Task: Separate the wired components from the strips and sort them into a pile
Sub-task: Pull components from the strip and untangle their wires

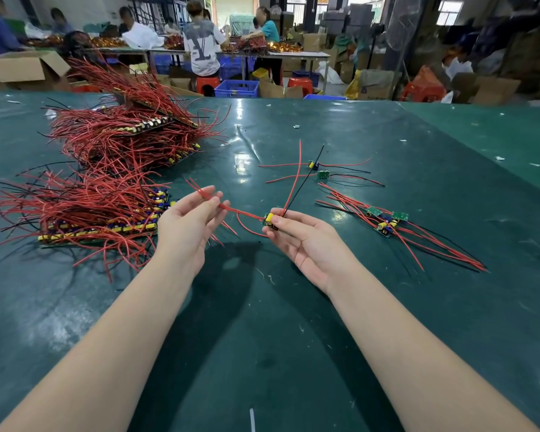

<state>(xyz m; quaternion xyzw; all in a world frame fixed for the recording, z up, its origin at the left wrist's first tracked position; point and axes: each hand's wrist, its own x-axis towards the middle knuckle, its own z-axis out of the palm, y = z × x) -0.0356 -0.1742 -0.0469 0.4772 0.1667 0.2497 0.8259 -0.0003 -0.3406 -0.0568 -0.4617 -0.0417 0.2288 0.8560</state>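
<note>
Head view: at frame centre the right hand (pixel 306 241) pinches a small wired component (pixel 270 220) at its fingertips. Just left of it, the left hand (pixel 189 226) pinches that component's red wires (pixel 231 210). The sorted pile (pixel 387 221) lies to the right on the green table (pixel 262 307), the strips (pixel 100 213) at left.

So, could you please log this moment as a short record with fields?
surface: dark green table mat
left hand: left hand pinches thin red wires
right hand: right hand pinches small green board with yellow capacitor
unsorted: stacked strips bristling with red wires, left side
sorted: small pile of separated wired boards, right side
strays: two loose wired boards farther back
</note>
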